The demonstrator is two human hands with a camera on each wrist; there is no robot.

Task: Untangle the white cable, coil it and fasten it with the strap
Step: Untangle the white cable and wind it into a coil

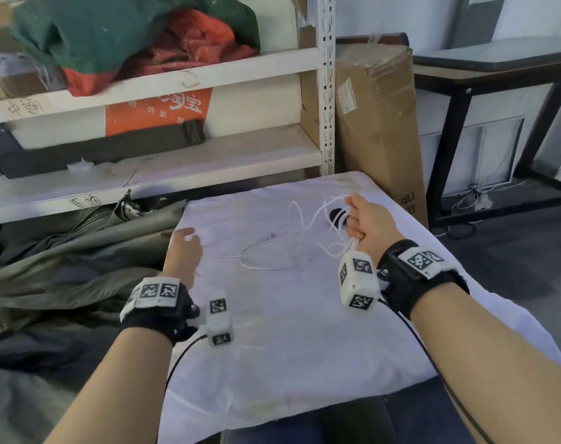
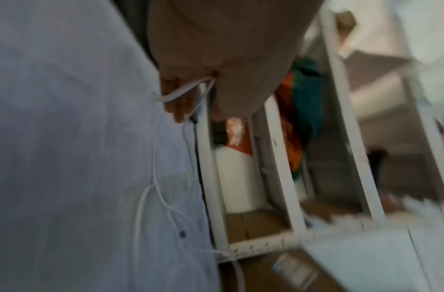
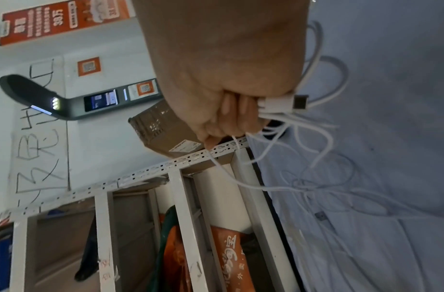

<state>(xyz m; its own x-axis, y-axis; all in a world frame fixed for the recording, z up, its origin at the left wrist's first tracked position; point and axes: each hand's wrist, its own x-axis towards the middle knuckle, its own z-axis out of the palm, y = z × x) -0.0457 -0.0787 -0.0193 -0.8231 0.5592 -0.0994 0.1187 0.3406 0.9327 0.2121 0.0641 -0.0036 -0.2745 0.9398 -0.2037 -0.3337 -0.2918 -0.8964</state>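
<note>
The near part of the white-covered counter (image 1: 288,363) is bare, so a hand could slide there. Farther back, loose loops of the white cable (image 1: 272,251) lie in the way. A dark thing (image 1: 338,216), maybe the strap, sits behind them. The shelf (image 1: 327,91) and a tall cardboard box (image 1: 378,129) block the far side.
</note>
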